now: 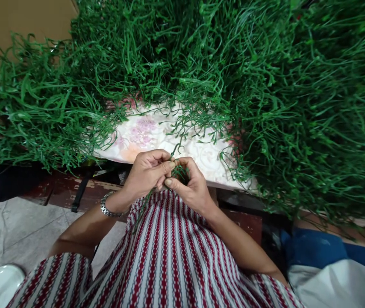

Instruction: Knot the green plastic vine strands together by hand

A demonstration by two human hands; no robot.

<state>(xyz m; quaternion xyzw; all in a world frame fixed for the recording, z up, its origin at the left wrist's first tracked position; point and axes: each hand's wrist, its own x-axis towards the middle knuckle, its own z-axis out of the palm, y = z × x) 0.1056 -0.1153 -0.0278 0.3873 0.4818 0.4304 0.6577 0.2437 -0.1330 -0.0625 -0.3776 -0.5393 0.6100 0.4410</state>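
My left hand (152, 171), with a metal watch on its wrist, pinches a thin green plastic stem (176, 148) whose tip sticks up past the fingers and whose lower end hangs over my striped shirt. Close against it, my right hand (191, 184) curls its thumb and fingers around small green sprigs (180, 172). The fingertips of both hands meet at the stem, and the exact join is hidden between them. Both hands are at the front edge of a table with a floral white cover (157, 132). Loose green strands lie just beyond the fingers.
Large heaps of green plastic grass (185, 51) cover the back, the left and the right of the table. A cardboard surface (22, 21) stands at the back left. A white round object (1, 284) is on the floor at the lower left. Blue and grey cloth (317, 252) shows at the lower right.
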